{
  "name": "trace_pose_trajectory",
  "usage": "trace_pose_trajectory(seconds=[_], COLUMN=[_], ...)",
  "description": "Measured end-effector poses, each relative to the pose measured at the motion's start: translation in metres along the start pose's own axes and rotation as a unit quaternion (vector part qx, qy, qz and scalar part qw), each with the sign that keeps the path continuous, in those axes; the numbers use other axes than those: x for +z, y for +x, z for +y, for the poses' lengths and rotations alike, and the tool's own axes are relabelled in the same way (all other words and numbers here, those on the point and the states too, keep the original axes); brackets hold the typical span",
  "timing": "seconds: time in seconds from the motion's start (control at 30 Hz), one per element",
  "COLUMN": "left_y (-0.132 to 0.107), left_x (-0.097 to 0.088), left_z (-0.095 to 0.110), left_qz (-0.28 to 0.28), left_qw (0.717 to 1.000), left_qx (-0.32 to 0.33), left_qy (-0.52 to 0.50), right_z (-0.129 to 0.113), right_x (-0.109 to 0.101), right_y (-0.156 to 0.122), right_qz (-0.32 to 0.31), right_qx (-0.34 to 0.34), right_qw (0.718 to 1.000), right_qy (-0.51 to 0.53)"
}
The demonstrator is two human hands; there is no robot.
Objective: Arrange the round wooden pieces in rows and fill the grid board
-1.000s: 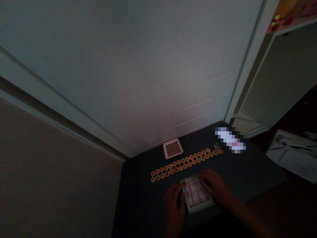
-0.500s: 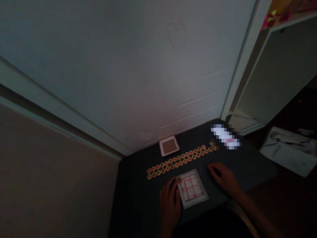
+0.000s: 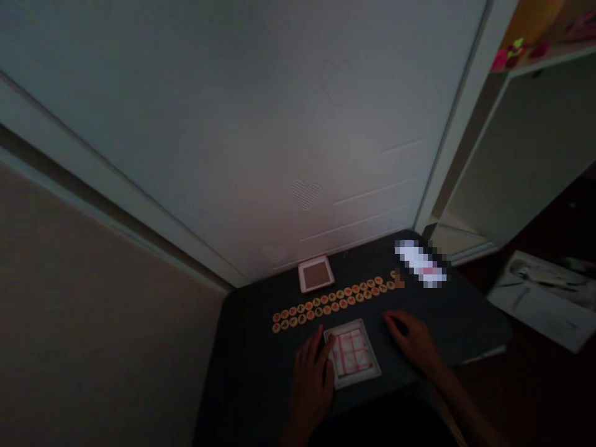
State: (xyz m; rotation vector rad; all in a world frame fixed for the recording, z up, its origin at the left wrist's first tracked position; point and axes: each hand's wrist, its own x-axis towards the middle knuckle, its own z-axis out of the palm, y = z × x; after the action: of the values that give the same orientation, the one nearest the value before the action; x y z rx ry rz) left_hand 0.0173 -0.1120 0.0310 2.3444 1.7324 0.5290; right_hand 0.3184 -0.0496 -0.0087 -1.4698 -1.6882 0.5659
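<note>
"Two rows of round tan pieces point(image 3: 326, 309) run aslant across the dark tabletop point(image 3: 251, 347), each marked in red or a dark tone. How are they spaced?"

"Closely along both rows, save for a gap near the right end of the far row. Pixelation obscures the detail at that end."

"And the shallow white box point(image 3: 358, 380)?"

"It lies flat on the near side of the rows, between the two hands. Inside it rests a pale sheet point(image 3: 354, 352) ruled with pink grid lines."

"Describe the left hand point(image 3: 314, 372)."

"It lies along the left side of the box, back upward, fingers loosely extended toward the upper left corner, where a small tan item point(image 3: 331, 336) shows dimly. Whether the fingers grip that item cannot be told."

"The right hand point(image 3: 412, 335)?"

"It is set down to the right of the box, apart from it, with fingers curled inward; whether they enclose anything cannot be told."

"Remaining features?"

"Beyond the rows, a square, pale-rimmed part point(image 3: 316, 274) with a brown centre lies near a white panel point(image 3: 233, 155) bearing embossed hearts point(image 3: 306, 194). Farther right lies a bright, pixelated object point(image 3: 421, 264)."
</note>
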Motion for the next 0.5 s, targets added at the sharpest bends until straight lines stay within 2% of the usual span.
trace_pose_trajectory(seconds=[0.27,0.4,0.5], left_y=[0.001,-0.001,-0.001], left_x=[0.000,0.002,0.005], left_z=[0.003,0.000,-0.003], left_qz=[0.003,0.024,0.038], left_qw=[0.999,0.996,0.994], left_qx=[-0.030,-0.045,-0.046], left_qy=[-0.040,-0.078,-0.092], right_z=[-0.007,-0.003,0.010], right_x=[-0.006,-0.024,-0.042], right_y=[0.002,0.016,0.038], right_qz=[-0.011,-0.019,-0.006], right_qx=[0.002,-0.030,-0.076], right_qw=[1.000,0.999,0.996], right_qy=[0.017,0.004,-0.044])
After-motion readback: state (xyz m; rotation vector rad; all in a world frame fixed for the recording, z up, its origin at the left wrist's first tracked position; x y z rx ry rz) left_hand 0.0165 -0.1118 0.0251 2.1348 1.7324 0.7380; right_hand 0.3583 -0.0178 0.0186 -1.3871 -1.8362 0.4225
